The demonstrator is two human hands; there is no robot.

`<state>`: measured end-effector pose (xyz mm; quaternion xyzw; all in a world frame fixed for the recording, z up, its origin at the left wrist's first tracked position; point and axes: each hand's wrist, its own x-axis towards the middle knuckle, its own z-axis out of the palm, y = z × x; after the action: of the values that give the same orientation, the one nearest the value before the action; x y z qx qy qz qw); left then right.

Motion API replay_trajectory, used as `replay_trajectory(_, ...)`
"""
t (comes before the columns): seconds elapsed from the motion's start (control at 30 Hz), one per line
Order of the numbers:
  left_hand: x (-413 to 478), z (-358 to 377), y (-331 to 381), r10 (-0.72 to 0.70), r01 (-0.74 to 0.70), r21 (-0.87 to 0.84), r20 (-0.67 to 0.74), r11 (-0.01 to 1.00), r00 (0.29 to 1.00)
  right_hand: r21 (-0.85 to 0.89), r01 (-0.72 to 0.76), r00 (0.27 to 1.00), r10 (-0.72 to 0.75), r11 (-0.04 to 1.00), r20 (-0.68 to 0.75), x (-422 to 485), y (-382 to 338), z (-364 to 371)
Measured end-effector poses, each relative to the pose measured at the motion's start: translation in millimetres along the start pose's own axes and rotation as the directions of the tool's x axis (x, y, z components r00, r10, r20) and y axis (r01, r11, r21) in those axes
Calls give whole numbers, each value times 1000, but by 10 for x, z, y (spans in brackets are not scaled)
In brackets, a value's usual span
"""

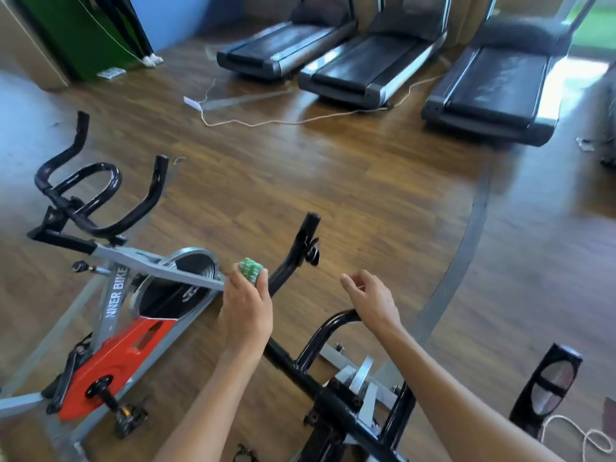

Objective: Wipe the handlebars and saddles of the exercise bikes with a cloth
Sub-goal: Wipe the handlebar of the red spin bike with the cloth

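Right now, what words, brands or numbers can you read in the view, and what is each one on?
"NNER BIKE": white capitals on the grey frame tube of the red exercise bike; the start is cut off by a crossing tube.
White mark on the black flywheel cover: partly hidden, unreadable.
White pattern on the green cloth gripped by the left hand: too blurred to read.
Treadmills: no legible text.

three treadmills (376, 58) | cord (300, 121) on wood floor (333, 181) | green panel (83, 31)
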<state>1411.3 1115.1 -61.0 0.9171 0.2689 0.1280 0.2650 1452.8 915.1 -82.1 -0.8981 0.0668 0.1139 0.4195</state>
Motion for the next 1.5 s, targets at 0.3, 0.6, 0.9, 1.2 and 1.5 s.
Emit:
replay_trajectory(0.3,-1,-338,653,214,732,-633,774,252,595,808,-342,787,-323,480,526,-117,-482,-55)
replay_trajectory(0.6,85,-54,776,160,85,-621,328,780,931,823,-559,799,-198,101,568,-97,-525,12)
replay_trajectory(0.9,107,697,534,135,-83,-382,111,920,985,951,-308,932,210,29,296,270,-300,-108)
replay_trajectory(1.2,711,429,494,-13,255,-701,331,666,944,884,-330,901,389,332,190,629,-461,250)
replay_trajectory(1.5,1444,453,727,207,113,-511,527,852,824,771,-165,902,410,615,-134,813,-1315,882)
